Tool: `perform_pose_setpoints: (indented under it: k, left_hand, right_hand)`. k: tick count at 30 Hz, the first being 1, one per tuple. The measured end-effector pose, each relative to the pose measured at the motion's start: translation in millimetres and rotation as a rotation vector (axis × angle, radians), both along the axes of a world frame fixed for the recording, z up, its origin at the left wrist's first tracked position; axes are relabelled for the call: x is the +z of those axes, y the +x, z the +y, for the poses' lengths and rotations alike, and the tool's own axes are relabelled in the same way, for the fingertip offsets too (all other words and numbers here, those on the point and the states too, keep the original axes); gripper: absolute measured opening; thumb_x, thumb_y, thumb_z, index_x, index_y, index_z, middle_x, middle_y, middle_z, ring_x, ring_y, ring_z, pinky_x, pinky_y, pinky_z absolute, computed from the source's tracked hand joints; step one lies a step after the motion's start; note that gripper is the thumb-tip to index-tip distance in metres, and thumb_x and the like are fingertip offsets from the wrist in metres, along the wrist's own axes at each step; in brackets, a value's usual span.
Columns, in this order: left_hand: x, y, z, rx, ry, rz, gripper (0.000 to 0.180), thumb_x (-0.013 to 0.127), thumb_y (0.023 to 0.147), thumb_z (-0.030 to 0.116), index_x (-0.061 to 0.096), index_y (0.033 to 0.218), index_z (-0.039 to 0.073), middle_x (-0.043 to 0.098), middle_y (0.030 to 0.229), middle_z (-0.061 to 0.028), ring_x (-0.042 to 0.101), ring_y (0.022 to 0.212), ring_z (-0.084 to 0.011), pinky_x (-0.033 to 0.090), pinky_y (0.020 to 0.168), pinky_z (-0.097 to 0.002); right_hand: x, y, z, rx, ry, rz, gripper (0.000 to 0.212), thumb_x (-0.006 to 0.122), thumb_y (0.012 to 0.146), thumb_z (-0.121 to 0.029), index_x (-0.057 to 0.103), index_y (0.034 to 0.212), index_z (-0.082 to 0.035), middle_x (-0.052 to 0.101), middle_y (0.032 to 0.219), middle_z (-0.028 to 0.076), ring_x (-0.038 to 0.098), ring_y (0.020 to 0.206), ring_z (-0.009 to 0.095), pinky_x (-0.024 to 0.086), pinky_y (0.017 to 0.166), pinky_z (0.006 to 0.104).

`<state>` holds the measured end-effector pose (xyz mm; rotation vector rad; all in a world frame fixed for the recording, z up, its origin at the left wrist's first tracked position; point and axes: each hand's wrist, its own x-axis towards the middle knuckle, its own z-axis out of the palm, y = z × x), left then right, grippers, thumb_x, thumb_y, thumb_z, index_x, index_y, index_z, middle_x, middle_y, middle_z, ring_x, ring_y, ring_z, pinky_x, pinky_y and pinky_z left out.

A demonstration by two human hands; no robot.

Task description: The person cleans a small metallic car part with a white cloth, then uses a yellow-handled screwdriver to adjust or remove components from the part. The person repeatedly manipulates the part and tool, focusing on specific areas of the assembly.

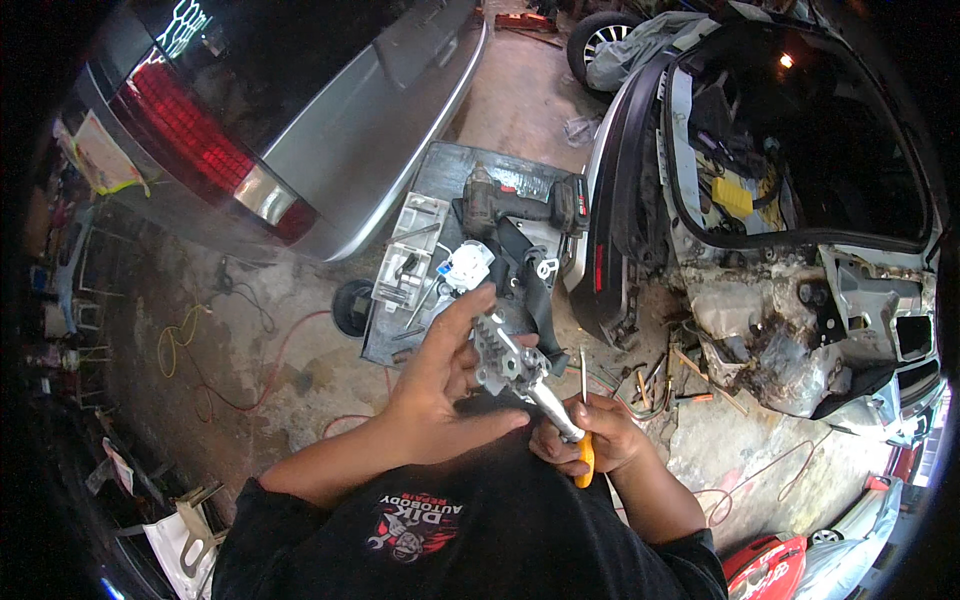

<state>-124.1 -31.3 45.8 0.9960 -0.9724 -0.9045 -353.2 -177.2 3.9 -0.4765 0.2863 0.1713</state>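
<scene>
Here's the silver, ridged metal mechanism with a cylindrical stem point(497, 352), framed by the spread left hand point(435, 390) at its nine o'clock, while at four o'clock the curled right hand point(607, 432) grips the stem's end together with a yellow-handled, thin-shafted screwdriver point(585, 462) pointing to twelve.

I'm standing in a vehicle repair workshop. A silver vehicle point(400, 95) is showing its red tail light point(185, 138) on one side, while a partly stripped car body point(740, 305) is baring its rear metal on the other. Between them, a cordless power tool point(515, 207) and a compartmented parts tray point(428, 206) are lying on a dark work surface point(382, 342). Hand tools point(642, 384) are littering the stained concrete floor point(230, 440).
</scene>
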Motion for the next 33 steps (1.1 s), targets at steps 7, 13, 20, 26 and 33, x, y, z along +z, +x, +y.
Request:
perform_pose_setpoints:
  k: [7, 13, 20, 26, 33]
  left_hand:
    - [13, 2, -8, 0.051, 0.064, 0.045, 0.110, 0.077, 0.091, -0.009, 0.006, 0.174, 0.008, 0.033, 0.167, -0.0192, 0.066, 0.136, -0.0334, 0.056, 0.111, -0.0427]
    - [16, 18, -2, 0.048, 0.063, 0.176, 0.111, 0.075, 0.090, -0.009, 0.008, 0.176, 0.011, 0.042, 0.160, -0.0143, 0.069, 0.129, -0.0311, 0.060, 0.098, -0.0410]
    - [16, 27, 13, -0.027, 0.212, 0.510, 0.110, 0.077, 0.085, -0.006, 0.016, 0.174, 0.013, 0.049, 0.149, -0.0106, 0.069, 0.120, -0.0327, 0.060, 0.080, -0.0364]
    - [16, 24, 13, -0.050, 0.178, 0.658, 0.110, 0.079, 0.080, -0.008, 0.024, 0.172, 0.014, 0.051, 0.151, -0.0113, 0.070, 0.119, -0.0353, 0.060, 0.076, -0.0371]
    - [11, 24, 18, -0.160, 0.109, 0.884, 0.104, 0.079, 0.081, 0.007, 0.027, 0.171, 0.017, 0.063, 0.142, -0.0154, 0.068, 0.113, -0.0356, 0.058, 0.071, -0.0403]
  right_hand:
    - [32, 24, 5, 0.144, -0.228, 0.062, 0.075, 0.059, 0.106, -0.066, 0.070, 0.122, 0.006, 0.057, 0.078, 0.005, 0.051, 0.058, 0.012, 0.042, 0.050, 0.0270]
    - [52, 10, 17, -0.017, -0.608, 0.251, 0.053, 0.075, 0.104, -0.029, 0.052, 0.143, 0.000, 0.055, 0.098, 0.004, 0.055, 0.082, 0.013, 0.049, 0.071, 0.0295]
    - [65, -16, 30, -0.073, -0.762, 0.152, 0.049, 0.062, 0.110, -0.008, 0.048, 0.157, -0.005, 0.056, 0.102, 0.001, 0.054, 0.087, 0.010, 0.049, 0.081, 0.0273]
    - [82, -15, 24, 0.019, -0.911, 0.198, 0.056, 0.064, 0.109, -0.010, 0.047, 0.163, -0.008, 0.063, 0.104, 0.006, 0.063, 0.091, 0.017, 0.053, 0.087, 0.0328]
    - [92, -15, 19, -0.016, -1.166, 0.120, 0.059, 0.071, 0.104, -0.012, 0.050, 0.160, -0.006, 0.071, 0.136, 0.023, 0.071, 0.126, 0.037, 0.051, 0.107, 0.0427]
